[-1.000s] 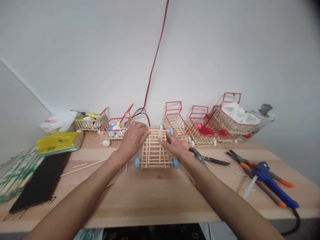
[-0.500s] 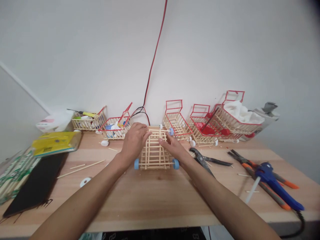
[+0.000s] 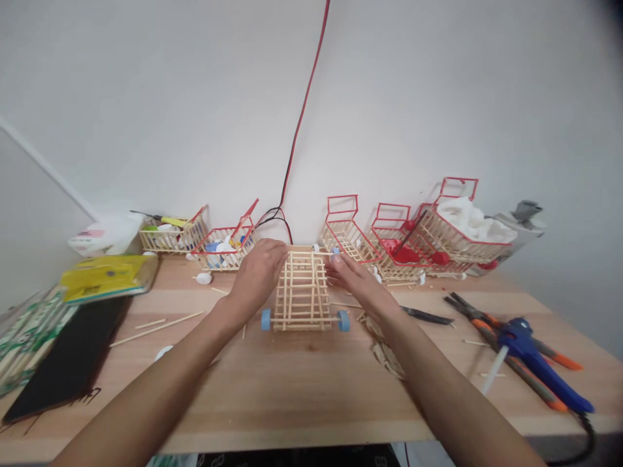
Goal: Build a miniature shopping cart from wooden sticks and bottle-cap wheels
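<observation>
A small cart built of thin wooden sticks (image 3: 302, 293) lies on the wooden table (image 3: 302, 383), with blue bottle-cap wheels (image 3: 343, 320) at its near end. My left hand (image 3: 257, 272) grips the cart's left side near its far end, fingers curled on the frame. My right hand (image 3: 357, 279) rests against the cart's right side, fingers stretched out along it toward a far wheel.
Several stick baskets with red trim (image 3: 346, 235) line the wall, some with caps or red parts inside. Black pliers (image 3: 423, 315), orange-handled cutters (image 3: 491, 324) and a blue glue gun (image 3: 535, 357) lie right. Loose sticks (image 3: 156, 328), a yellow packet (image 3: 108, 275) and a black sheet (image 3: 68, 357) lie left.
My right hand has shifted from the cart's upper face to its right side, fingers straightening. The left hand keeps its hold and the cart has barely moved.
</observation>
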`<action>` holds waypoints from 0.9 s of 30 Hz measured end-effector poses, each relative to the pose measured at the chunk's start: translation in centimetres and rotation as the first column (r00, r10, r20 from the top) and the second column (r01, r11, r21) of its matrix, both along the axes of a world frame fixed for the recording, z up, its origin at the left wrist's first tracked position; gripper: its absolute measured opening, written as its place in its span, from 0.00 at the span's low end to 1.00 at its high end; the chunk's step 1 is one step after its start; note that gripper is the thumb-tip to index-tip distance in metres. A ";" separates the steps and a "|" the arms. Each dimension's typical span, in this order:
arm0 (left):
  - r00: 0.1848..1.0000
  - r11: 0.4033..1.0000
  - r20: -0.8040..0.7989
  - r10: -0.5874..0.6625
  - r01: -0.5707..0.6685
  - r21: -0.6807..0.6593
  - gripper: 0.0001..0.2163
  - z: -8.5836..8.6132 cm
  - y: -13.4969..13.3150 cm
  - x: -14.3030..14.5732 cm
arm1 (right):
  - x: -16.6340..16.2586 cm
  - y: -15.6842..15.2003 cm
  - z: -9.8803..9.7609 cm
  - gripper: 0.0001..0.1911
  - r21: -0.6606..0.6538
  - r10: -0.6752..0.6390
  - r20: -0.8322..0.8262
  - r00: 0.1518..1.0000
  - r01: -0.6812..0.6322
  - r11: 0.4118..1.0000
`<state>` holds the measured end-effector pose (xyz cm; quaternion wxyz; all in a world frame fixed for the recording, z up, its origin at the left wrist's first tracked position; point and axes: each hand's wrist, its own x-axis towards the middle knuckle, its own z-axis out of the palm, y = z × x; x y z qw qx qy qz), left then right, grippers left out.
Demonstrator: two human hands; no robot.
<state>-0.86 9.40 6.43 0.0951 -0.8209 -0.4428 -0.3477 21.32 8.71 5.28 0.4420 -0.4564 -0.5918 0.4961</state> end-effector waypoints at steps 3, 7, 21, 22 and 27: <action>1.000 1.000 0.011 -0.010 0.010 0.003 0.12 -0.3 0.1 -0.2 | 0.1 0.3 -0.1 0.16 -0.068 -0.056 -0.004 0.998 0.056 0.996; 1.000 1.000 0.012 -0.024 0.024 0.018 0.12 -0.3 0.1 -0.3 | -0.3 0.4 0.0 0.17 -0.029 -0.077 0.072 0.994 0.079 0.996; 0.998 1.000 -0.058 -0.003 0.005 0.031 0.11 -0.4 0.1 0.1 | -0.2 1.0 1.4 0.18 0.258 -0.127 0.358 0.925 0.033 0.965; 0.999 1.000 -0.053 0.000 0.002 0.029 0.11 -0.3 0.0 0.1 | -0.2 0.9 1.5 0.18 0.268 -0.135 0.365 0.921 0.034 0.963; 0.999 1.000 -0.043 -0.004 0.005 0.021 0.12 -0.1 -0.1 0.1 | -0.4 0.9 1.8 0.17 0.303 -0.163 0.398 0.903 0.038 0.952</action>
